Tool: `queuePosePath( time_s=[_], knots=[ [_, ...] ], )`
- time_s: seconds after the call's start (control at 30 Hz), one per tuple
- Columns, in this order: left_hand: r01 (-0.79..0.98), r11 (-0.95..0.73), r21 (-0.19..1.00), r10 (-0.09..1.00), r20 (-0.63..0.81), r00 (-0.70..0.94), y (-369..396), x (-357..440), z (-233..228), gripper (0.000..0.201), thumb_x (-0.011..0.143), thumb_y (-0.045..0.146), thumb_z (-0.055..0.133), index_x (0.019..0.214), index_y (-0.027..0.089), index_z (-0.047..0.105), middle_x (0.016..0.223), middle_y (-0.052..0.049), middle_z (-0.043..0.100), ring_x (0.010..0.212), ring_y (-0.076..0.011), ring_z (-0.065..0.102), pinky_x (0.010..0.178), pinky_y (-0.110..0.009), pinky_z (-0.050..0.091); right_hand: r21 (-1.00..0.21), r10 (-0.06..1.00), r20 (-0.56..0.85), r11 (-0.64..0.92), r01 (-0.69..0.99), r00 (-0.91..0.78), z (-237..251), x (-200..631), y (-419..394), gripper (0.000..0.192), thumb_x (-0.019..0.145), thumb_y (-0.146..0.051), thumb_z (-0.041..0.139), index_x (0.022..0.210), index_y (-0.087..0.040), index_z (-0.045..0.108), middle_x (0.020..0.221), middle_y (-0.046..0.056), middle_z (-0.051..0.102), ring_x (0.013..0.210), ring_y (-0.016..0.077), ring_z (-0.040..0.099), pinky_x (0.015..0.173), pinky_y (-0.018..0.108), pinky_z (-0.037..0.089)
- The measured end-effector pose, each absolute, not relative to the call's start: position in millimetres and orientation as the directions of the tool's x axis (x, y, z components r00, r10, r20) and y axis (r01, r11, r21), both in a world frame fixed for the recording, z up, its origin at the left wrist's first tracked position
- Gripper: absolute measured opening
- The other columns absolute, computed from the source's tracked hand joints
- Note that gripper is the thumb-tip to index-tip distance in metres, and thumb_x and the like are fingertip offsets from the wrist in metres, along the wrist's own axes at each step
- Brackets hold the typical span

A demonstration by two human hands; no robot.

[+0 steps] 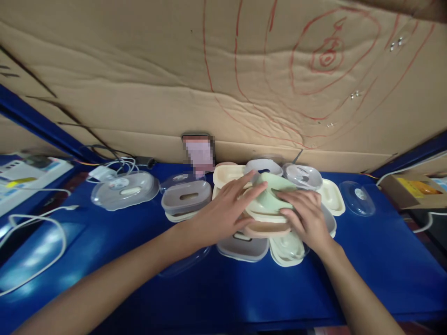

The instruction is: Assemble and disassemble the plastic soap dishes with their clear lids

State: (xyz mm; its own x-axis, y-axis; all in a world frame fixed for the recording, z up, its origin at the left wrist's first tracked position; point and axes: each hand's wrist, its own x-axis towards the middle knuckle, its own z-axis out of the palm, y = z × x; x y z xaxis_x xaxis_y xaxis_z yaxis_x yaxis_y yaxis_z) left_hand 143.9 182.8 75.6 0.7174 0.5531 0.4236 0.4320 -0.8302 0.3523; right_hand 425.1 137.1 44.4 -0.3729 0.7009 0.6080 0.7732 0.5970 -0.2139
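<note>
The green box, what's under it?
Beneath the green box you can see part of a cream container, then a peach container lower down. The box, left hand and right hand hide the rest.

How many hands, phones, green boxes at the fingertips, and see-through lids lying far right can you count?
Bare left hand and bare right hand: 2
Dark-edged rectangular phone: 1
Light green rounded plastic box: 1
Clear oval plastic lid, far right: 1
Total: 5
</note>
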Motion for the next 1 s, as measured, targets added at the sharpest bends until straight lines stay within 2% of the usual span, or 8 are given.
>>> queuePosePath(
  time_s=[0.17, 0.3, 0.47, 0.53, 0.6, 0.73, 0.87, 1.0],
  knots=[
    [0.627, -0.769, 0.129, 0.578, 0.560, 0.594, 187, 62, 73, 0.042, 0.105, 0.014, 0.052, 0.145, 0.025, 0.058, 0.142, -0.012, 0.067, 0.132, -0.0275, 0.065, 0.112, -0.049, 0.055, -0.111, 0.709, 0.583, 0.553, 0.826, -0.397, 41, 417, 136, 0.042, 0.109, -0.024, 0.059, 0.150, -0.028, 0.058, 0.148, 0.010, 0.068, 0.133, 0.0306, 0.062, 0.110, 0.048, 0.036],
    [0.875, -0.482, 0.057, 0.817, 0.388, 0.425, 203, -39, 53, 0.044, 0.104, 0.035, 0.053, 0.144, 0.016, 0.059, 0.151, -0.019, 0.060, 0.133, -0.0359, 0.063, 0.113, -0.059, 0.052, -0.108, 0.692, 0.588, 0.581, 0.807, -0.420, 37, 413, 134, 0.047, 0.108, -0.027, 0.060, 0.155, -0.029, 0.055, 0.152, 0.013, 0.064, 0.137, 0.0325, 0.060, 0.113, 0.050, 0.037],
    [0.980, -0.180, -0.087, 0.945, 0.262, 0.197, 186, -94, 33, 0.056, 0.106, 0.055, 0.046, 0.154, 0.026, 0.053, 0.147, -0.015, 0.062, 0.129, -0.0423, 0.062, 0.105, -0.067, 0.053, -0.108, 0.623, 0.681, 0.606, 0.789, -0.386, 33, 415, 134, 0.045, 0.112, -0.036, 0.048, 0.156, -0.029, 0.056, 0.140, 0.013, 0.069, 0.127, 0.0333, 0.066, 0.107, 0.052, 0.043],
    [0.985, -0.165, -0.043, 0.935, 0.311, 0.170, 168, -96, 30, 0.061, 0.102, 0.068, 0.048, 0.149, 0.031, 0.058, 0.133, -0.014, 0.065, 0.120, -0.0434, 0.064, 0.102, -0.068, 0.053, -0.084, 0.577, 0.732, 0.605, 0.792, -0.363, 33, 414, 129, 0.045, 0.113, -0.040, 0.044, 0.155, -0.030, 0.058, 0.134, 0.013, 0.072, 0.122, 0.0336, 0.068, 0.103, 0.053, 0.045],
    [0.974, -0.195, 0.113, 0.926, 0.350, 0.145, 150, -95, 28, 0.064, 0.097, 0.074, 0.051, 0.146, 0.034, 0.061, 0.128, -0.013, 0.063, 0.113, -0.0405, 0.067, 0.099, -0.062, 0.056, -0.041, 0.529, 0.759, 0.621, 0.783, -0.380, 34, 407, 119, 0.045, 0.113, -0.042, 0.044, 0.153, -0.030, 0.060, 0.128, 0.012, 0.074, 0.117, 0.0328, 0.069, 0.099, 0.053, 0.048],
    [0.897, -0.173, 0.407, 0.975, 0.197, 0.099, 120, -92, 26, 0.054, 0.100, 0.066, 0.058, 0.148, 0.042, 0.059, 0.128, -0.005, 0.060, 0.110, -0.0297, 0.070, 0.095, -0.043, 0.061, 0.076, 0.440, 0.658, 0.769, 0.635, -0.611, 44, 362, 94, 0.032, 0.111, -0.037, 0.053, 0.136, -0.030, 0.071, 0.119, 0.004, 0.078, 0.114, 0.0236, 0.069, 0.097, 0.043, 0.051],
    [0.892, -0.129, 0.432, 0.975, 0.217, 0.036, 125, -89, 23, 0.056, 0.101, 0.065, 0.059, 0.148, 0.036, 0.060, 0.133, -0.005, 0.061, 0.121, -0.0319, 0.068, 0.110, -0.048, 0.056, 0.176, 0.286, 0.464, 0.898, 0.404, -0.838, 50, 277, 89, 0.034, 0.109, -0.023, 0.054, 0.140, -0.026, 0.069, 0.148, 0.000, 0.069, 0.137, 0.0186, 0.057, 0.112, 0.036, 0.047],
    [0.871, -0.150, 0.469, 0.967, 0.253, 0.030, 157, -89, 22, 0.061, 0.105, 0.065, 0.052, 0.146, 0.021, 0.062, 0.137, -0.010, 0.062, 0.128, -0.0314, 0.065, 0.120, -0.051, 0.049, 0.115, 0.197, 0.373, 0.960, 0.255, -0.907, 32, 187, 113, 0.040, 0.113, -0.026, 0.047, 0.150, -0.016, 0.059, 0.160, 0.006, 0.060, 0.147, 0.0208, 0.050, 0.120, 0.040, 0.045]
  ],
)
